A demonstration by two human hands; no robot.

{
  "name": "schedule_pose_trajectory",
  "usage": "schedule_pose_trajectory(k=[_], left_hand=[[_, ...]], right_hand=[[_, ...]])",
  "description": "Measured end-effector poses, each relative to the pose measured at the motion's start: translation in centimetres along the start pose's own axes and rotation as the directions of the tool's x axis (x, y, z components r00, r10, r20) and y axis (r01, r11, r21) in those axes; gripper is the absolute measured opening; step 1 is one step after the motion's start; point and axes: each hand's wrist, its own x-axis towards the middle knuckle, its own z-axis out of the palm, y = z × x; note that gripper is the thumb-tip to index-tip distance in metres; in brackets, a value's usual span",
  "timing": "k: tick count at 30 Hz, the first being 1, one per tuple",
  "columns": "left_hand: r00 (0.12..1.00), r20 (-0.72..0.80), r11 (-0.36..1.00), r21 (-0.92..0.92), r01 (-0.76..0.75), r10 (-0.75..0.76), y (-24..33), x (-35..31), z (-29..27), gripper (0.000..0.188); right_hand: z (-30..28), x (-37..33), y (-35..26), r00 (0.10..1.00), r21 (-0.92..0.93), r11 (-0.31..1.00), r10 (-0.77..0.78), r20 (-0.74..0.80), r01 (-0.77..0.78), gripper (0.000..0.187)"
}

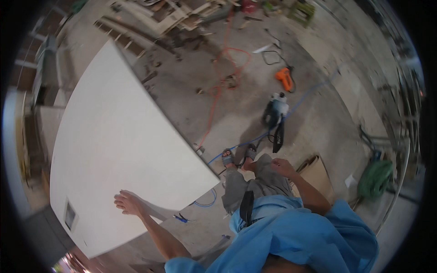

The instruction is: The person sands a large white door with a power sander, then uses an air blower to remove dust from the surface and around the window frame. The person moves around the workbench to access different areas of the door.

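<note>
A large white panel (118, 132) fills the left side, with a small rectangular cutout (70, 214) near its lower left edge. My left hand (128, 203) is over the panel's near part with fingers spread, holding nothing; whether the palm touches the surface I cannot tell. Beside my right thigh is my right hand (283, 167), blurred, its fingers only partly distinguishable. Nothing is visible in it. On the floor ahead of my feet lies a dark power tool with a pale top (276, 109). An orange corded power tool (285, 79) lies beyond it.
A red cord (213, 111) and a blue hose (304, 98) trail across the floor. Scrap wood (159, 20) is piled at the far side. A green bundle (375, 179) sits at the right, and a blue-handled tool (181, 219) lies by the panel's near edge.
</note>
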Motion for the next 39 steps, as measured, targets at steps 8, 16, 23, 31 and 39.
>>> schedule_pose_trajectory(k=[8, 16, 23, 31, 39], left_hand=[[0.535, 0.041, 0.533, -0.18, -0.827, 0.844, 17.6, -24.3, -4.8, 0.067], [0.709, -0.02, 0.704, 0.142, -0.696, 0.705, 23.1, -29.4, -5.7, 0.072], [0.801, 0.081, 0.777, 0.203, -0.596, 0.593, 24.1, -30.5, -2.5, 0.088], [0.804, 0.034, 0.786, 0.189, -0.589, 0.594, 23.4, -28.2, -1.7, 0.076], [0.874, 0.008, 0.824, -0.336, -0.456, 0.487, 21.5, -27.1, -2.0, 0.076]], right_hand=[[0.3, 6.1, 10.7, 0.933, 0.296, 0.891, 0.29, 0.212, -0.344, 0.051], [3.4, 27.9, 20.9, 0.886, 0.945, -0.11, 0.328, 0.328, -0.309, 0.04], [2.7, 49.0, 33.2, 0.65, 0.705, 0.639, 0.682, -0.335, -0.307, 0.08], [6.5, 57.1, 46.8, 0.617, 0.647, 0.594, 0.751, -0.234, -0.478, 0.081], [-4.4, 54.7, 36.1, 0.747, 0.93, 0.321, 0.66, -0.083, -0.181, 0.017]])
